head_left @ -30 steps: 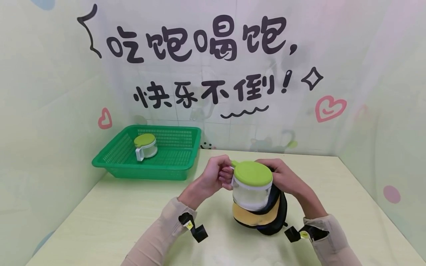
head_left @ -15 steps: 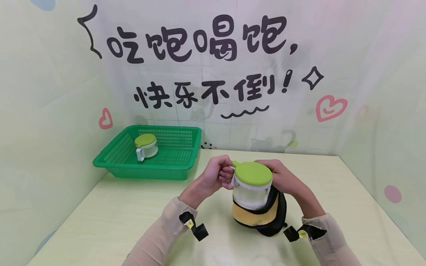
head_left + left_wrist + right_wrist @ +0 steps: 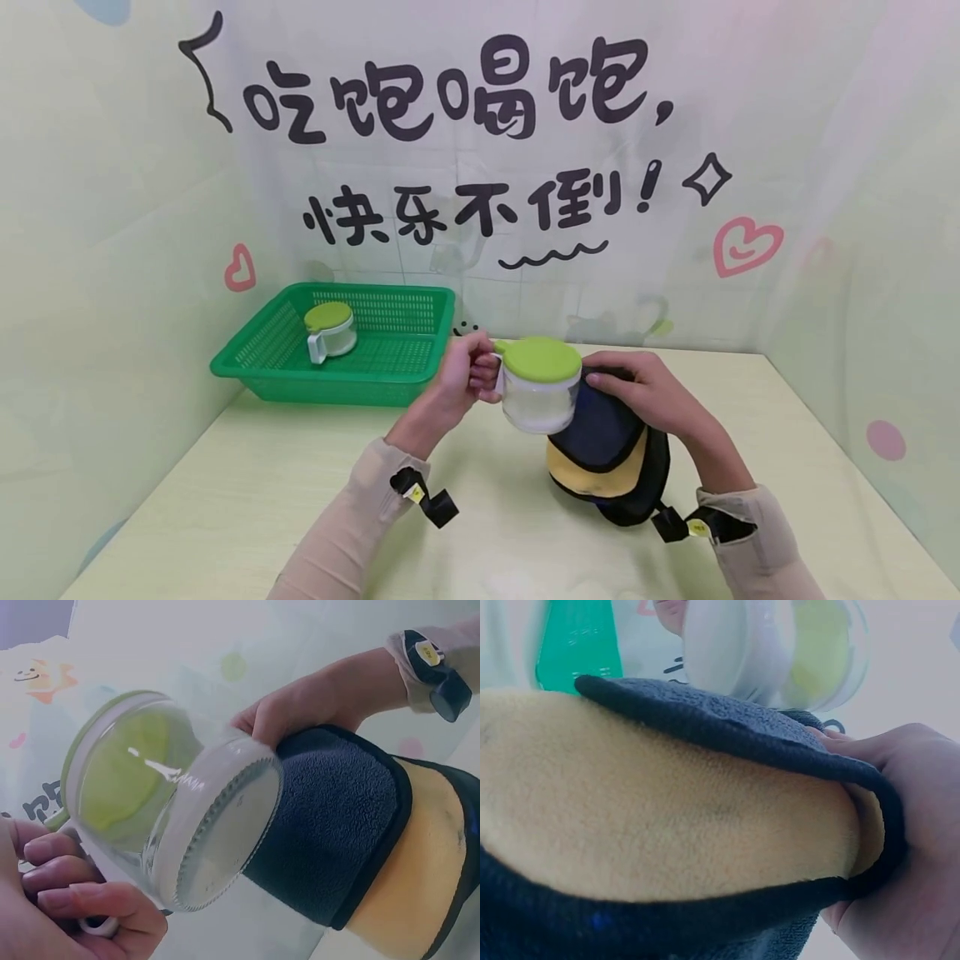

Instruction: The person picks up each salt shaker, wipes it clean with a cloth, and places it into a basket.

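By its white handle, my left hand (image 3: 459,375) grips a clear glass seasoning jar (image 3: 538,404) with a green lid (image 3: 542,359). The left wrist view shows the curled fingers around that handle and the ribbed base of the jar (image 3: 232,817) tilted toward the camera. My right hand (image 3: 651,390) pinches the top of a folded cloth (image 3: 600,429), dark navy and tan with black edging. In the right wrist view the cloth (image 3: 667,802) hangs in folds, its edge between thumb and fingers. Jar and cloth are close; whether they touch, I cannot tell.
A green plastic basket (image 3: 337,392) stands at the back left of the pale wooden table (image 3: 300,483). Inside it sits a second green-lidded jar (image 3: 330,332) with a white handle. A printed curtain (image 3: 465,150) closes off the back and sides.
The left hand has moved left and slightly up with the jar, away from the cloth. The cloth has shifted a little right with the right hand, and more of its navy face shows.
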`<state>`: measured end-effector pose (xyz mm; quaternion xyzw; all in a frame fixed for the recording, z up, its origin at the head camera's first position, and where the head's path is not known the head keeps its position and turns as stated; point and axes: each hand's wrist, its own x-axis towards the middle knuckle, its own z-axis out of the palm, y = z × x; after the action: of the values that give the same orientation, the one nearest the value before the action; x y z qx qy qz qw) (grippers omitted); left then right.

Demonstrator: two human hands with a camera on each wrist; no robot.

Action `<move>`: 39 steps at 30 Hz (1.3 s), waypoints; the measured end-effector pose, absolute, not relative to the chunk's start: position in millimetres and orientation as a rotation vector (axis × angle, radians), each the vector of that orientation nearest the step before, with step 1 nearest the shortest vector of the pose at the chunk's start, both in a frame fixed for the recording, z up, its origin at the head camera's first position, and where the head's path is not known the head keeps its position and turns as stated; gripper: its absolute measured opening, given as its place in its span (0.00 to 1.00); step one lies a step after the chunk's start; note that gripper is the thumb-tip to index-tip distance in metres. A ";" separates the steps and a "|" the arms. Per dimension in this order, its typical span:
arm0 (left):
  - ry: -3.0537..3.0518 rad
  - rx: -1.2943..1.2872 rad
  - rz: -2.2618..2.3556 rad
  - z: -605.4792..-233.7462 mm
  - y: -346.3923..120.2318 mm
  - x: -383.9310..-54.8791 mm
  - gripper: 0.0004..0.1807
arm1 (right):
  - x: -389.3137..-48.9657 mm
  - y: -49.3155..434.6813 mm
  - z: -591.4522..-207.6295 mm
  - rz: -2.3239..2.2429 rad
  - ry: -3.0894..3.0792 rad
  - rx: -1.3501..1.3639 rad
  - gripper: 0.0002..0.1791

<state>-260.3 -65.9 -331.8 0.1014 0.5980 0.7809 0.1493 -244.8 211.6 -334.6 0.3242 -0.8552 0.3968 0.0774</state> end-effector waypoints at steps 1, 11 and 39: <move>1.736 0.287 2.259 -331.3 -65.9 -260.2 0.17 | -244.1 212.1 -333.5 1.170 -2.558 0.964 0.14; 1.821 0.234 2.352 -326.9 -63.8 -257.0 0.16 | -236.6 217.3 -326.0 1.108 -2.544 0.924 0.13; 2.037 0.015 2.423 -321.9 -118.2 -283.9 0.18 | -233.8 243.4 -313.6 1.221 -2.475 0.986 0.13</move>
<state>-283.9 -118.2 -321.9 0.0046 0.6435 0.7653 -0.0119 -233.8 243.4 -313.6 0.3347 -0.8398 0.4144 0.1054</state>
